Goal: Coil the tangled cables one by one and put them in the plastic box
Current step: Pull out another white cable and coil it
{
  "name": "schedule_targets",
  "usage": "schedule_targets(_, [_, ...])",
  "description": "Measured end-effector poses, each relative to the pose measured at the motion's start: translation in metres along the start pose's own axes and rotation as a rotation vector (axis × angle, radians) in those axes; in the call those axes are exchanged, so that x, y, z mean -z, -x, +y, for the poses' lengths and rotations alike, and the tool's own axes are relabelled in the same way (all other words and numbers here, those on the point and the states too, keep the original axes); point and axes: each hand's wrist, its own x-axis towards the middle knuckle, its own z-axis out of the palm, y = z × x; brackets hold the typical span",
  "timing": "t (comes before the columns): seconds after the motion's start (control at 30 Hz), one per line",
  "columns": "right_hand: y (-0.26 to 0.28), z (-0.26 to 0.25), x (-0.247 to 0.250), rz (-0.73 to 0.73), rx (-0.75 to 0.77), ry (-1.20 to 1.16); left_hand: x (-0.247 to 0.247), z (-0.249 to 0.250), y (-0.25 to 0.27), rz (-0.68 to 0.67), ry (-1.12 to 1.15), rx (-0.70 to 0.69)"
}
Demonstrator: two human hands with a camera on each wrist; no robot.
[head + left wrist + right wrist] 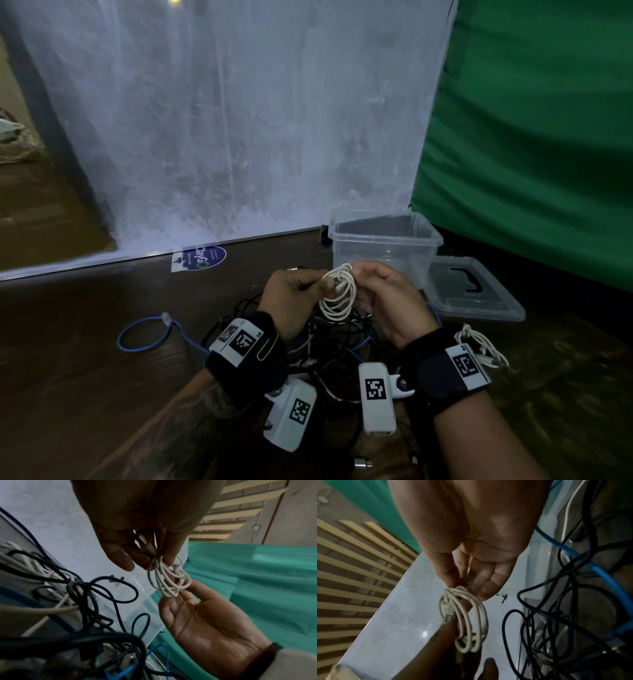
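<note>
A thin white cable (337, 296), wound into a small coil of several loops, hangs between my two hands above the cable tangle (335, 339). My left hand (322, 284) pinches one side of the coil together with a metal plug (147, 546). On the other side, my right hand (358, 274) pinches the loops between thumb and fingertips (452, 578). The cable's second connector (447, 616) lies against the loops. Just behind my hands stands the clear plastic box (385, 236), open, with nothing seen inside.
The tangle of black, white and blue cables lies on the dark wooden table under my wrists. A blue network cable (144, 337) loops out to the left. The box lid (479, 294) lies to the right, with another coiled white cable (483, 346) near my right wrist.
</note>
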Motion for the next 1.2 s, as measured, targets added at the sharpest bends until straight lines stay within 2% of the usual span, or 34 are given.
schedule_targets(0.13, [0.003,0.006,-0.005,-0.040,0.016,0.142,-0.001,-0.001,0.001,0.028,-0.098,-0.078])
schedule_targets(0.23, [0.004,0.010,-0.010,-0.106,-0.033,0.214,0.000,-0.001,-0.001,0.036,-0.112,-0.057])
schedule_targets(0.37, [0.004,0.008,-0.010,-0.153,-0.089,0.285,0.005,-0.002,-0.005,0.033,0.131,0.132])
schedule_targets(0.47, [0.006,0.004,-0.008,-0.169,-0.084,0.250,0.007,-0.001,-0.007,-0.027,0.309,0.287])
schedule_targets(0.53, [0.007,0.002,-0.008,-0.149,-0.034,0.252,0.009,0.003,-0.009,-0.064,0.417,0.331])
schedule_targets(0.63, [0.005,-0.002,-0.010,-0.041,0.071,0.319,0.015,0.007,-0.013,-0.055,0.522,0.388])
schedule_targets(0.77, [0.002,-0.002,-0.008,0.071,0.175,0.328,0.021,0.007,-0.014,-0.062,0.484,0.439])
schedule_targets(0.9, [0.002,-0.002,-0.006,0.051,0.200,0.327,0.025,0.006,-0.015,-0.067,0.492,0.392])
schedule_targets(1.1, [0.004,-0.008,-0.004,0.053,0.256,0.465,0.030,0.013,-0.019,0.049,0.417,0.189])
schedule_targets(1.2, [0.006,-0.012,-0.001,0.041,0.242,0.445,0.028,0.018,-0.018,-0.002,0.473,0.142])
